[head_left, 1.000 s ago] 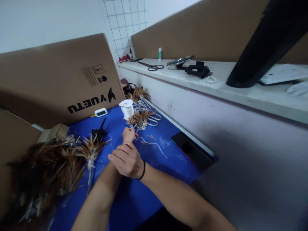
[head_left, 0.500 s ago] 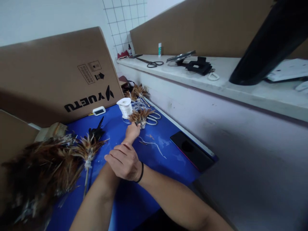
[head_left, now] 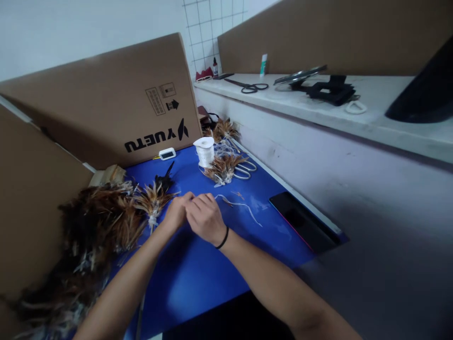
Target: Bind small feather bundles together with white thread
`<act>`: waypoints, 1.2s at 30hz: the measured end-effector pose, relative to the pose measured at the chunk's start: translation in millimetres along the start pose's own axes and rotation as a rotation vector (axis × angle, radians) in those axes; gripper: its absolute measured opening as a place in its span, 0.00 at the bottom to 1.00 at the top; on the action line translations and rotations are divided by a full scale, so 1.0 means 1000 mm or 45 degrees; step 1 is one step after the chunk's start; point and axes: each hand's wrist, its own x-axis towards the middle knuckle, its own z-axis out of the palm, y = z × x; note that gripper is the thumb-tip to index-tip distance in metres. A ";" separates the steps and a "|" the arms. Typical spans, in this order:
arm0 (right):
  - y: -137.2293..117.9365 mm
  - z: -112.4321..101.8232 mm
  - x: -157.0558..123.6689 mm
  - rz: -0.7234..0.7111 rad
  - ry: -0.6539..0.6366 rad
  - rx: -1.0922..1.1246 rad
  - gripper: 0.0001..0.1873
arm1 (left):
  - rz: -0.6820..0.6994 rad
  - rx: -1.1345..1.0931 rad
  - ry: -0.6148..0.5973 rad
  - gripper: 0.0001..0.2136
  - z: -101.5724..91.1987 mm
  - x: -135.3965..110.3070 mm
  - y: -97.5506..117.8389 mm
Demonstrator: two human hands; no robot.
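Note:
My left hand (head_left: 176, 211) and my right hand (head_left: 205, 218) meet above the blue table (head_left: 193, 283), fingers closed and touching. Whatever they may hold is hidden. A black band circles my right wrist. Beyond my hands lies a brown feather bundle (head_left: 223, 171) tied with white at its base. Beside it are a white spool of cord (head_left: 204, 154) and scissors (head_left: 245, 173), partly hidden by the feathers. To the right of my hands, a loose white cord (head_left: 244, 205) curls on the table. Just left of my left hand is another tied feather bundle (head_left: 153, 202).
A large feather pile (head_left: 102, 217) covers the left side. Behind stands a cardboard box (head_left: 106, 108); a small white device (head_left: 167, 154) lies before it. A phone (head_left: 300, 219) rests along the right edge. Black scissors (head_left: 251, 88) and a glue stick (head_left: 263, 65) are on the ledge (head_left: 318, 113).
My left hand has let go of the feather bundle by the spool and drawn back. My right hand has moved from my left forearm to my left fingers. The view has shifted left.

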 end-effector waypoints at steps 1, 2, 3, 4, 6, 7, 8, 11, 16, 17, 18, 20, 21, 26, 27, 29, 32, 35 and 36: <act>0.005 0.001 0.000 0.069 -0.052 -0.040 0.09 | 0.077 0.135 -0.001 0.03 -0.009 -0.010 -0.004; 0.010 0.002 0.001 0.142 -0.091 -0.075 0.09 | 0.104 0.253 0.015 0.04 -0.016 -0.020 -0.008; 0.017 0.003 0.001 0.217 -0.115 -0.111 0.09 | 0.099 0.322 0.052 0.06 -0.024 -0.030 -0.013; 0.025 0.003 0.001 0.293 -0.137 -0.151 0.10 | 0.091 0.348 0.085 0.07 -0.031 -0.039 -0.018; 0.043 0.003 0.001 0.451 -0.171 -0.254 0.14 | 0.077 0.338 0.171 0.08 -0.043 -0.055 -0.030; 0.052 0.003 0.002 0.526 -0.183 -0.312 0.17 | 0.065 0.325 0.224 0.09 -0.047 -0.061 -0.037; 0.061 0.002 0.002 0.603 -0.184 -0.377 0.20 | 0.047 0.311 0.279 0.09 -0.051 -0.067 -0.043; 0.085 0.004 0.005 0.843 -0.196 -0.564 0.27 | 0.063 0.274 0.466 0.10 -0.055 -0.080 -0.061; 0.114 0.021 0.019 1.044 -0.342 -0.723 0.44 | 0.214 0.456 0.557 0.10 -0.048 -0.088 -0.081; 0.117 0.026 0.021 1.060 -0.380 -0.738 0.47 | 0.239 0.516 0.550 0.10 -0.047 -0.088 -0.083; 0.120 0.030 0.024 1.074 -0.412 -0.752 0.49 | 0.258 0.563 0.536 0.11 -0.045 -0.089 -0.084; 0.124 0.037 0.028 1.082 -0.443 -0.781 0.51 | 0.281 0.617 0.482 0.12 -0.043 -0.091 -0.084; 0.126 0.040 0.030 1.077 -0.447 -0.795 0.51 | 0.289 0.629 0.450 0.12 -0.042 -0.092 -0.083; 0.129 0.046 0.037 1.002 -0.444 -0.847 0.47 | 0.310 0.644 0.350 0.13 -0.038 -0.093 -0.079; 0.129 0.047 0.039 0.979 -0.446 -0.854 0.46 | 0.316 0.637 0.342 0.13 -0.038 -0.093 -0.078; 0.129 0.050 0.040 0.929 -0.449 -0.863 0.45 | 0.328 0.621 0.332 0.12 -0.038 -0.092 -0.076; 0.127 0.055 0.041 0.889 -0.457 -0.869 0.42 | 0.343 0.611 0.313 0.12 -0.038 -0.093 -0.074; 0.126 0.061 0.041 0.884 -0.470 -0.869 0.38 | 0.360 0.609 0.277 0.12 -0.037 -0.093 -0.072; 0.126 0.063 0.041 0.890 -0.474 -0.865 0.35 | 0.369 0.612 0.262 0.12 -0.036 -0.094 -0.072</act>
